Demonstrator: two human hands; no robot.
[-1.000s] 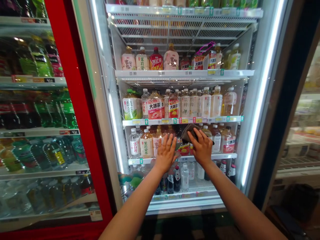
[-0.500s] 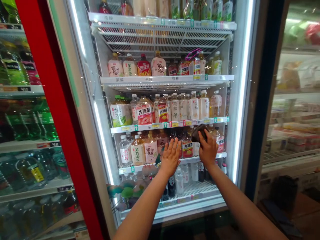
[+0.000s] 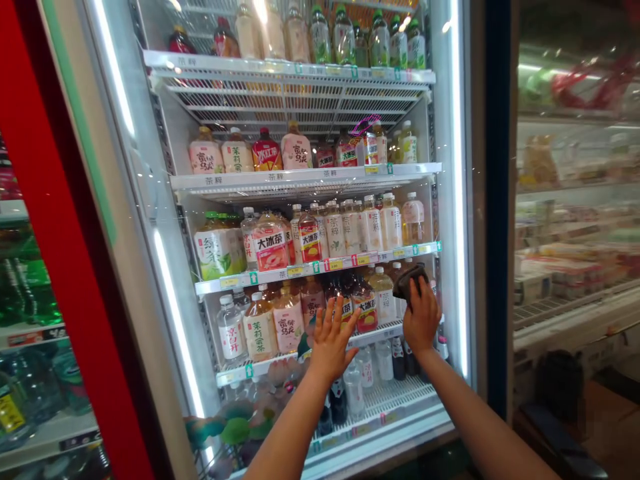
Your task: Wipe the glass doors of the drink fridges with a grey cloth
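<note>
My right hand (image 3: 423, 319) is closed around a bunched dark cloth (image 3: 406, 281), held up against the glass door of a lit drinks fridge. The cloth covers part of the bottles at the right end of a lower shelf. To the left, my left hand (image 3: 330, 343) is raised with its palm toward the glass. Its fingers are spread and nothing is in them. Whether the palm touches the glass I cannot tell. Behind it, iced tea bottles (image 3: 367, 308) stand on the shelf, partly hidden by my fingers.
Several shelves (image 3: 305, 179) of bottled drinks fill the fridge behind the door. A lotus-leaf decal (image 3: 237, 430) shows low on the left. A red frame (image 3: 75, 280) divides off another drinks fridge at left. On the right, past a dark post (image 3: 497, 200), are shelves of packaged goods (image 3: 575, 273).
My right hand and the cloth have shifted right across the glass relative to the bottles. My left fingers have spread wider. The view has turned somewhat to the right, so the fridge appears farther left.
</note>
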